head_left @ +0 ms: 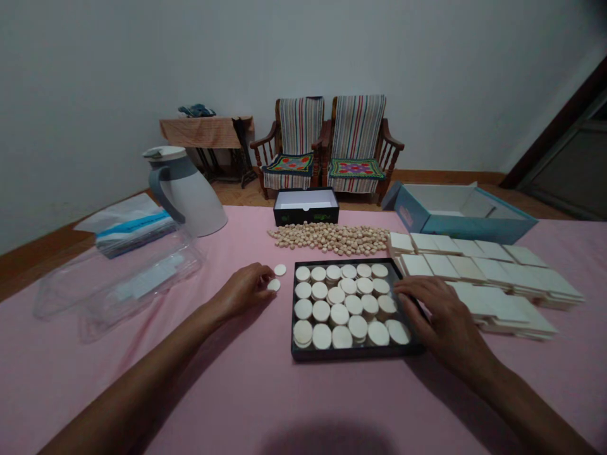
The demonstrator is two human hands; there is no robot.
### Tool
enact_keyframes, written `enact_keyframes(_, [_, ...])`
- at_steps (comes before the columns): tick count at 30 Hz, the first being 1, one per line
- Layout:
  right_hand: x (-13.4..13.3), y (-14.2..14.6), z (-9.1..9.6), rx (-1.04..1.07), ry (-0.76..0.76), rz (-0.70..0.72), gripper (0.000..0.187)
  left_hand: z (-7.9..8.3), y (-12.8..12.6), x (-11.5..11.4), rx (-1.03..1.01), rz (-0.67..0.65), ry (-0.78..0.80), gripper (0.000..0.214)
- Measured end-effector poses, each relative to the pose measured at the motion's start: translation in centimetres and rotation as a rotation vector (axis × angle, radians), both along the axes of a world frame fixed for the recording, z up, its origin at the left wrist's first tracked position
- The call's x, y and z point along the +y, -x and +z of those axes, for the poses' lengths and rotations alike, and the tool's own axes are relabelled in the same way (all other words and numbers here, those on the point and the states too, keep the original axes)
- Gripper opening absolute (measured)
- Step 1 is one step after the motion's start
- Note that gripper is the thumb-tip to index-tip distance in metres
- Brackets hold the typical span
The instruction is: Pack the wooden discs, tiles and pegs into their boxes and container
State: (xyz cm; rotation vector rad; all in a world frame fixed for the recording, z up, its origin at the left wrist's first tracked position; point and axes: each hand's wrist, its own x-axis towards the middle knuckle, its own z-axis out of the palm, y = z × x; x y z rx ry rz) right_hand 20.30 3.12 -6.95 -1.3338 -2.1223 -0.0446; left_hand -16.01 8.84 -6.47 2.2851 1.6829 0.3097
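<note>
A shallow black tray (360,355) holds short stacks of round white wooden discs (339,314), set in rough rows. My left hand (244,289) is left of the tray, with thumb and fingertips closed on one white disc (274,285) at the cloth. Just beyond it, a second loose disc (280,270) lies flat. On the tray's right edge rests my right hand (439,313), its fingers stretched over the rim and its thumb apart, with nothing seen in its grasp. The undersides of its fingers are hidden.
Behind the tray spreads a heap of small wooden beads (332,239), with an open black box (306,216) beyond. Stacked pale square pieces (488,272) and a blue box (469,224) stand right. Left are a jug (194,196), clear plastic packaging (142,284) and a tissue pack (135,230).
</note>
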Motion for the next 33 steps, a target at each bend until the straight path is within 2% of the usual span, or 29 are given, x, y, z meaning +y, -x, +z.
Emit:
enact_keyframes(4, [0.0, 0.0, 0.0, -0.003, -0.006, -0.004, 0.018, -1.1, -0.6, -0.3, -0.008, -0.001, -0.085, 0.021])
enact_keyframes(8, [0.0, 0.0, 0.0, 0.010, -0.009, -0.003, 0.018, -0.7, -0.6, -0.6, -0.017, -0.003, -0.116, 0.017])
enact_keyframes(11, [0.0, 0.1, 0.1, 0.012, -0.014, 0.002, 0.018, 1.0, -1.1, -1.3, -0.078, -0.008, -0.160, 0.019])
enact_keyframes(14, [0.0, 0.1, 0.1, 0.014, -0.009, 0.004, 0.018, 3.5, -2.6, -2.9, -0.197, -0.073, -0.176, 0.022])
enact_keyframes(17, [0.0, 0.1, 0.1, 0.018, -0.001, 0.000, 0.018, 5.7, -4.8, -5.0, -0.261, -0.205, -0.075, 0.022])
enact_keyframes(19, [0.0, 0.0, 0.1, 0.016, 0.000, -0.002, 0.018, 6.5, -6.1, -6.2, -0.259, -0.286, -0.014, 0.022])
enact_keyframes(22, [0.0, 0.0, 0.1, 0.010, 0.000, -0.002, 0.018, 6.5, -7.3, -7.1, -0.236, -0.352, 0.053, 0.024])
enact_keyframes(27, [0.0, -0.1, 0.0, 0.008, 0.010, 0.003, 0.019, 6.2, -7.5, -7.1, -0.226, -0.388, 0.093, 0.025])
enact_keyframes(30, [0.0, 0.0, 0.1, 0.004, 0.015, 0.005, 0.018, 6.3, -7.0, -6.2, -0.253, -0.348, 0.013, 0.019])
enact_keyframes(33, [-0.1, 0.0, 0.2, 0.009, 0.018, 0.009, 0.018, 5.5, -5.7, -3.8, -0.254, -0.249, -0.094, 0.017])
